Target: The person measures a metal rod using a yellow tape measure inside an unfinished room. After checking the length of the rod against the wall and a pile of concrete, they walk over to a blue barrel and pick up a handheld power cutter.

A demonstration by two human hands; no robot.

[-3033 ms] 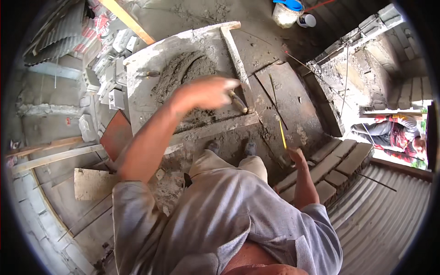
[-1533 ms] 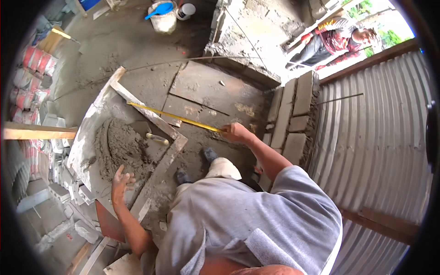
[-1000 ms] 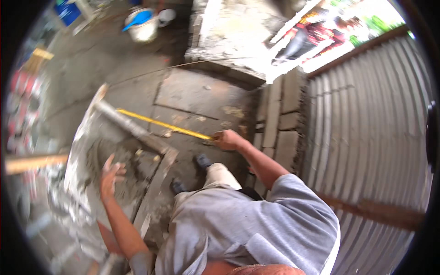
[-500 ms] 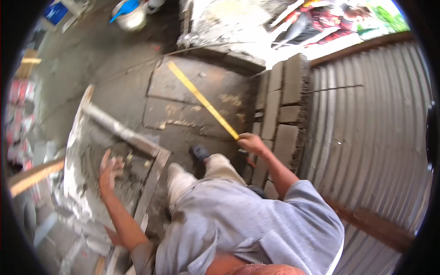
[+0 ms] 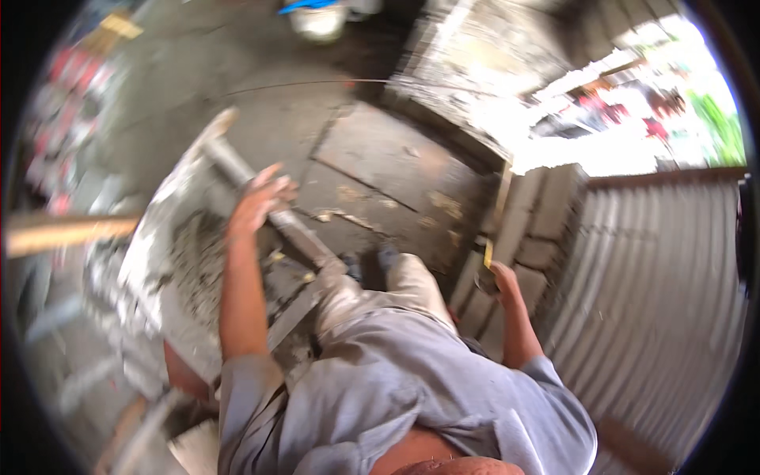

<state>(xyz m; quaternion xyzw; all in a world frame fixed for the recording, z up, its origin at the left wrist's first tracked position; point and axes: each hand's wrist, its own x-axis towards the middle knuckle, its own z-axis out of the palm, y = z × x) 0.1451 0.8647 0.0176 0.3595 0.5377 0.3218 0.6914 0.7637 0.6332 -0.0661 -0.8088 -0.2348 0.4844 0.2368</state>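
Note:
My right hand (image 5: 499,279) grips a yellow tape measure (image 5: 492,237), its blade running up along the low wall of grey concrete blocks (image 5: 542,229) at the right. My left hand (image 5: 260,202) is raised with fingers spread, holding nothing, just above the wooden rail (image 5: 269,210) that edges the mortar mixing tray (image 5: 186,245). Wet grey mortar (image 5: 194,261) lies in the tray. My legs and dark shoes (image 5: 368,261) stand between tray and blocks. The picture is blurred by motion.
A corrugated metal sheet (image 5: 657,309) stands at the right. A white bucket with a blue lid (image 5: 317,16) sits at the top. Stacked blocks and red-white sacks (image 5: 67,87) line the left. A wooden plank (image 5: 63,232) juts in from the left.
The tape blade has swung from lying across the floor to pointing up along the block wall. My left hand rose from the mortar tray to above its rail. The view has shifted.

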